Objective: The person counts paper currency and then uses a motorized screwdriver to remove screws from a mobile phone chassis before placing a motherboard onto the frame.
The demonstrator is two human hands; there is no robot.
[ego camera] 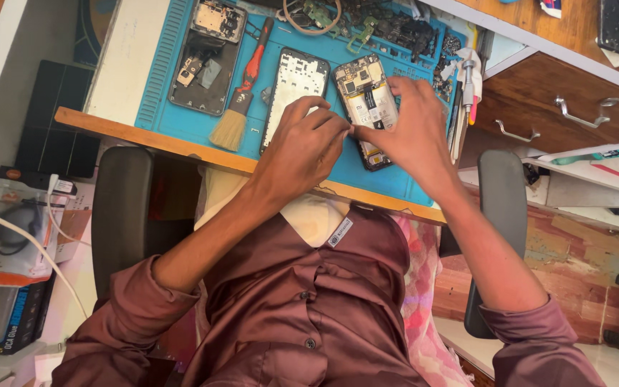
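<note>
Head view, looking straight down. The blue silicone repair mat (180, 122) is lying on the worktop (120, 64), whose wooden front edge is running from 9 o'clock down toward 4 o'clock.

Left hand (302, 147): fingers curled inward, tips pinched together at the lower left corner of the opened smartphone with exposed circuit board and battery (365, 100). Whether anything small is sitting between the fingertips cannot be told. The hand is also overlapping the lower end of the white-lined empty phone frame (295, 86), which is lying just beside the opened phone, at its 9 o'clock.

Right hand (413, 132): fingers bent, resting on the right side of the opened phone, thumb reaching toward 9 o'clock and meeting the left fingertips. It is bracing the phone against the mat rather than lifting it.

The opened phone is lying flat on the mat, near the middle of the view, slightly tilted.

Around it: a red-handled brush with tan bristles (241, 100) is lying at 9 o'clock of the frame, bristles toward the front edge. A dark dismantled phone body (205, 61) is sitting further toward 9 o'clock. A heap of small loose parts (388, 29) is lying at 12 o'clock. Wooden drawers with metal handles (553, 107) are showing at 3 o'clock.
</note>
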